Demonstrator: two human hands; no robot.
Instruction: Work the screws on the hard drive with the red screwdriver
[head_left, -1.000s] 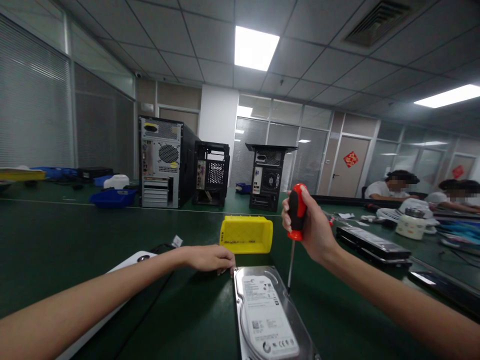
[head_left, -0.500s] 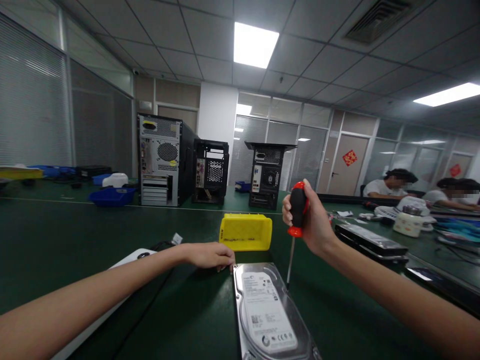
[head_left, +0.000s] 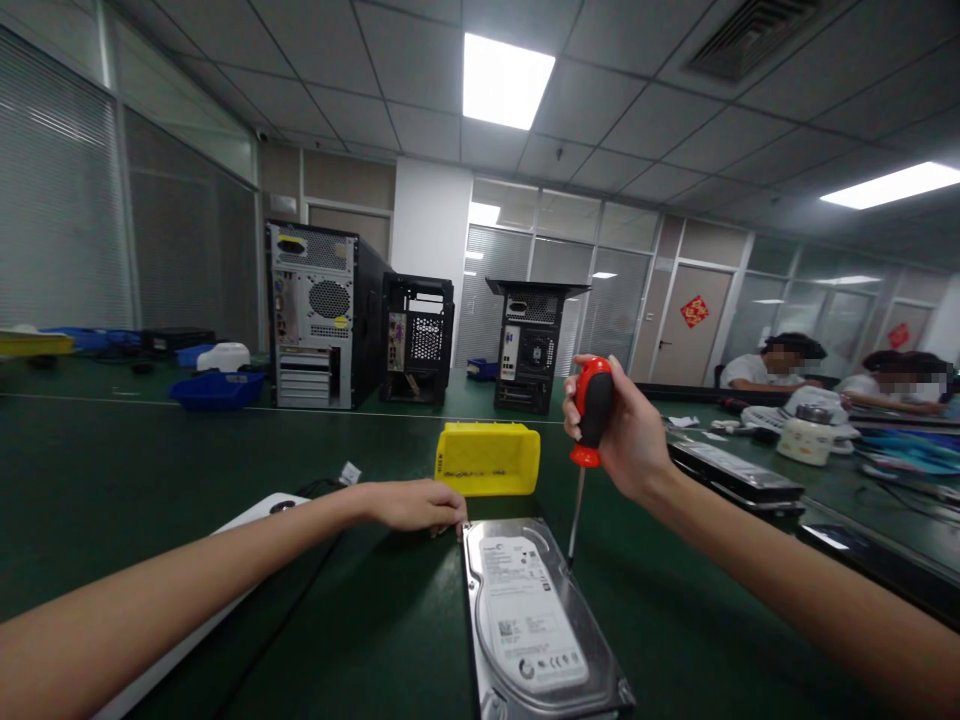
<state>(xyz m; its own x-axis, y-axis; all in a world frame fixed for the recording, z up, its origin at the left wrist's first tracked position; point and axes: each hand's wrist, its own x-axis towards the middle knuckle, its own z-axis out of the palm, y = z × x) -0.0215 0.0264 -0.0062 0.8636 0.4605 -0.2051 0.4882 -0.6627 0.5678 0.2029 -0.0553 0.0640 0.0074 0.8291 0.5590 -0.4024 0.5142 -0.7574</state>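
A hard drive (head_left: 529, 610) with a white label lies flat on the green table in front of me. At its far left corner, my left hand (head_left: 427, 505) has its fingers curled and pressed against the edge. Wrapped round the red and black handle of a screwdriver (head_left: 595, 408) is my right hand (head_left: 634, 430). The screwdriver stands nearly upright, its tip meeting the drive's right edge. Just beyond the drive, a yellow bin (head_left: 487, 460) is tipped towards me, with small dark bits, probably screws, inside.
Computer cases (head_left: 315, 320) stand at the back, near a blue tray (head_left: 217, 390). A white device (head_left: 259, 510) and a black cable lie under my left forearm. More drives (head_left: 739, 475) are stacked at right, near a jar (head_left: 806, 435). Other people (head_left: 772, 365) sit far right.
The screwdriver handle has turned a little, showing more red at its top, while its tip stays at the drive's right edge. My left hand keeps its place. The whole view has shifted slightly.
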